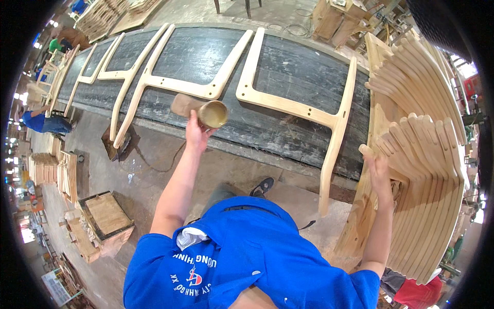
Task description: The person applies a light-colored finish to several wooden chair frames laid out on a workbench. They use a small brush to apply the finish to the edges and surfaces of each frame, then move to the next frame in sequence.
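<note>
While the left hand (198, 135) clasps a cup (214, 114), tilting could spill liquid onto the wooden frame (180, 86) beyond it; the right hand (379, 172), half-curled, apparently pinches a pale piece (366, 150).

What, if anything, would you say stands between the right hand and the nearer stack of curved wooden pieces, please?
Nothing visible does: the right hand is at the left edge of the nearer stack of curved wooden pieces, with no other thing showing between them. Whether they touch is unclear.
</note>
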{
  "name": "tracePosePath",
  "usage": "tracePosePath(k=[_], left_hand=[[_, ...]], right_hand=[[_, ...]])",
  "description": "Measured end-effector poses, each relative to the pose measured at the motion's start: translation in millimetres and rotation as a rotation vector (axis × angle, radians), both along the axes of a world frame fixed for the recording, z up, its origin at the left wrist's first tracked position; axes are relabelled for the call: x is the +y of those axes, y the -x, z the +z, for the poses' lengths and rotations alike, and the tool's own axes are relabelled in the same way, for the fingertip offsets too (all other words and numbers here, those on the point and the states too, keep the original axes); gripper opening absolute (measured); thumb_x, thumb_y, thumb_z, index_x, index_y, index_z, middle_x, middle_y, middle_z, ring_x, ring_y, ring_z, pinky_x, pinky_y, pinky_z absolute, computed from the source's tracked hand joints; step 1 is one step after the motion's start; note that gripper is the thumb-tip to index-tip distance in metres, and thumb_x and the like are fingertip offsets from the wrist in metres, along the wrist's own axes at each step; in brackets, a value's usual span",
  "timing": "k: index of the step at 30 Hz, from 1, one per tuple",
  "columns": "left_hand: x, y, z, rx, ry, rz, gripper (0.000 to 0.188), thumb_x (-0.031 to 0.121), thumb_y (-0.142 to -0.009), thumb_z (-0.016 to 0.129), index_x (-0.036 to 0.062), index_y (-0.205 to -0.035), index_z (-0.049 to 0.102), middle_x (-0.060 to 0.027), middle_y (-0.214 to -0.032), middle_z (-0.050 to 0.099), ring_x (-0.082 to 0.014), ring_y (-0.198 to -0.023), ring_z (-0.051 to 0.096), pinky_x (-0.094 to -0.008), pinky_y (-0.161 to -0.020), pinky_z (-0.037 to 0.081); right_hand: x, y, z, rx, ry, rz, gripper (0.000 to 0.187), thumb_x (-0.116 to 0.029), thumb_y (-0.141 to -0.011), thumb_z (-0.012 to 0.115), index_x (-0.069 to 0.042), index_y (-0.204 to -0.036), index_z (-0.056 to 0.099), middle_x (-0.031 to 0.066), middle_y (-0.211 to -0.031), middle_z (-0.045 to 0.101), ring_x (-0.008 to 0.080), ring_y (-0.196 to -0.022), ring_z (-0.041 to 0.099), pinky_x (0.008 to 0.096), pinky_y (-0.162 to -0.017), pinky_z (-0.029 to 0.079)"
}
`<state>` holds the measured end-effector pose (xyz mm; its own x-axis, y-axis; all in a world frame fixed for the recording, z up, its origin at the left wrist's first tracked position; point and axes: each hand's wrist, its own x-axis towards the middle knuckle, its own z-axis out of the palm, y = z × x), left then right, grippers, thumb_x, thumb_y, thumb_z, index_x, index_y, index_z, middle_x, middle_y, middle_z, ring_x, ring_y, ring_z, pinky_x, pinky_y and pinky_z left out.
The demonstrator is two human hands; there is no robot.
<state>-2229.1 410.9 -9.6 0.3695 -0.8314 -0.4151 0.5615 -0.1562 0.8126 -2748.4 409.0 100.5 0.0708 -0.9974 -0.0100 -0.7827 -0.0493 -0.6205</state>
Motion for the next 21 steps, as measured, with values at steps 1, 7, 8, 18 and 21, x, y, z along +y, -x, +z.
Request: tracePosePath(k=[1, 7, 8, 18, 21], left_hand=[[-9, 12, 1, -0.022, -0.029, -0.002, 0.050, 0.050, -0.094, 0.039, 0.0089, -0.120, 0.046, -0.0100, -0.112, 0.057, -0.0251, -0.099, 0.059, -0.0489, -0.082, 0.050], [-40, 44, 5, -0.057, -0.060, -0.092, 0.048, 0.050, -0.093, 0.042, 0.0122, -0.122, 0.043, -0.0057, -0.111, 0.058, -0.0200, -0.094, 0.062, -0.0444, -0.076, 0.052], [-42, 41, 3, -0.064, -0.061, -0.105, 0.049, 0.050, -0.093, 0.042, 0.0120, -0.124, 0.042, -0.0059, -0.114, 0.058, -0.0204, -0.095, 0.062, -0.0447, -0.077, 0.051], [-75, 17, 19, -0.090, 0.044, -0.091, 0.038, 0.042, -0.095, 0.044, 0.0112, -0.117, 0.048, -0.0016, -0.105, 0.059, -0.0106, -0.090, 0.061, -0.0261, -0.065, 0.054], [-83, 9, 16, -0.062, 0.088, -0.074, 0.037, 0.042, -0.096, 0.043, 0.0111, -0.116, 0.048, -0.0016, -0.104, 0.059, -0.0104, -0.089, 0.061, -0.0260, -0.065, 0.054]], right_hand=[[-13, -10, 15, -0.066, -0.009, -0.001, 0.035, -0.030, -0.095, 0.048, 0.003, -0.095, 0.059, 0.0063, -0.086, 0.060, 0.0133, -0.083, 0.055, 0.0287, -0.077, 0.043], [-82, -137, 16, -0.854, -0.112, 0.182, 0.016, -0.016, -0.092, 0.055, -0.003, -0.101, 0.059, 0.0026, -0.080, 0.062, 0.0084, -0.074, 0.058, 0.0203, -0.062, 0.044], [-88, -173, 14, -0.814, -0.106, 0.235, 0.017, -0.012, -0.092, 0.055, -0.003, -0.105, 0.057, 0.0031, -0.082, 0.063, 0.0097, -0.077, 0.060, 0.0206, -0.063, 0.045], [-134, -309, -59, -0.860, -0.104, 0.178, 0.019, -0.019, -0.093, 0.054, -0.001, -0.087, 0.056, 0.0064, -0.071, 0.063, 0.0115, -0.064, 0.060, 0.0233, -0.056, 0.047], [-140, -313, -76, -1.154, -0.425, -0.082, 0.021, -0.023, -0.094, 0.052, -0.004, -0.085, 0.056, 0.0111, -0.073, 0.065, 0.0144, -0.058, 0.062, 0.0222, -0.046, 0.043]])
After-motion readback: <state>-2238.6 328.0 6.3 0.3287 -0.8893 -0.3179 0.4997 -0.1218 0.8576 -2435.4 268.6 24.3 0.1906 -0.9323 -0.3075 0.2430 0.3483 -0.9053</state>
